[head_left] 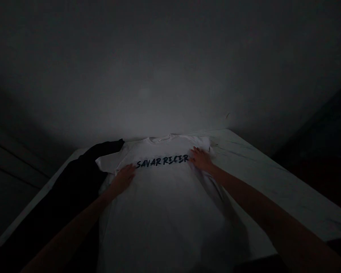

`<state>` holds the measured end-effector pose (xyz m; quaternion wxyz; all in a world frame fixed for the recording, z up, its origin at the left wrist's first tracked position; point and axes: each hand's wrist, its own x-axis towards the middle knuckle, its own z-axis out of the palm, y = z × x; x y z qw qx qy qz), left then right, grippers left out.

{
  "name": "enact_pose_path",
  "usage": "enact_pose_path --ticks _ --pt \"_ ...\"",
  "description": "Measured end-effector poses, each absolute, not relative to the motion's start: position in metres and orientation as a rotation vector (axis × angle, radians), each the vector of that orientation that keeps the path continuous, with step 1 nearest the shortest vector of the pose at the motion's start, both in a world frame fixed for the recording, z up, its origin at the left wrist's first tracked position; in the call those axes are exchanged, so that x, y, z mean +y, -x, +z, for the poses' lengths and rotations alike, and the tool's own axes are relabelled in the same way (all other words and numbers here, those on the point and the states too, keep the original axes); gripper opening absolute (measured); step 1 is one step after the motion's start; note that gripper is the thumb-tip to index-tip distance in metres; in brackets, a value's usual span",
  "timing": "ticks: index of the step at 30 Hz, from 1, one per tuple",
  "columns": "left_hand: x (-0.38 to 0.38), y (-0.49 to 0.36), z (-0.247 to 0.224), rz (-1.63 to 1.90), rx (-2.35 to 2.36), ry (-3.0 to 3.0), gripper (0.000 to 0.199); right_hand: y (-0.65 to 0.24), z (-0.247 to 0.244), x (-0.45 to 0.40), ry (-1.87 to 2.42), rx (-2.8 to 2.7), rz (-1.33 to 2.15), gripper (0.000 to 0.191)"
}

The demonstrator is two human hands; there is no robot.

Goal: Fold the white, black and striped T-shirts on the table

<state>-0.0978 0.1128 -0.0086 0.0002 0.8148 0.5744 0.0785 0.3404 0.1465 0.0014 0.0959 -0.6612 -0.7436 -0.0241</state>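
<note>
The white tee (159,197) is lying on the bench (252,170), one sleeve (108,162) over that dark cloth (76,182), and since the left hand (124,177) and right hand (201,158) rest spread, grip pinching nothing, I'd smooth evenly outward from the lettering (170,160), no tugging.

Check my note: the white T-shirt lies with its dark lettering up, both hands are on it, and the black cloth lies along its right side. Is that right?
Not quite: the head view shows the black cloth along the white T-shirt's left side. The left hand and right hand are on the shirt, lettering up.
</note>
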Motion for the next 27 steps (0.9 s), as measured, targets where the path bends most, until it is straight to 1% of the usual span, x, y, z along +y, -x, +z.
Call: enact_pose_path --ticks 2,5,9,11,14,16,18,20,23,25,27 --pt "0.090 0.120 -0.011 0.378 1.841 -2.529 0.042 -0.360 0.004 0.131 1.962 -2.086 -0.015 0.045" --pt "0.053 0.144 -0.021 0.566 1.989 -2.432 0.037 -0.383 -0.001 0.106 2.080 -1.842 0.219 0.044" --pt "0.024 0.152 -0.025 0.549 2.061 -2.248 0.038 -0.401 -0.008 0.089 2.150 -1.602 0.537 0.048" --pt "0.019 0.144 -0.018 0.504 2.053 -2.236 0.041 -0.402 -0.008 0.089 2.153 -1.571 0.562 0.045" --pt "0.017 0.117 0.001 0.438 2.082 -2.390 0.046 -0.402 -0.006 0.090 2.210 -1.595 0.370 0.034" --pt "0.019 0.088 0.013 0.370 2.006 -2.492 0.046 -0.403 -0.005 0.087 2.261 -1.616 0.240 0.028" --pt "0.024 0.047 0.020 0.312 1.791 -2.558 0.044 -0.403 -0.005 0.081 2.293 -1.650 0.201 0.023" --pt "0.034 -0.007 0.022 0.310 1.514 -2.626 0.045 -0.401 -0.003 0.074 2.321 -1.665 0.232 0.020" --pt "0.053 -0.101 0.019 0.394 1.119 -2.756 0.048 -0.393 0.003 0.066 2.402 -1.623 0.347 0.023" --pt "0.065 -0.160 0.014 0.420 1.015 -2.790 0.048 -0.390 0.008 0.064 2.385 -1.576 0.393 0.023" --pt "0.075 -0.204 0.007 0.449 1.003 -2.801 0.049 -0.390 0.011 0.063 2.268 -1.470 0.430 0.021"
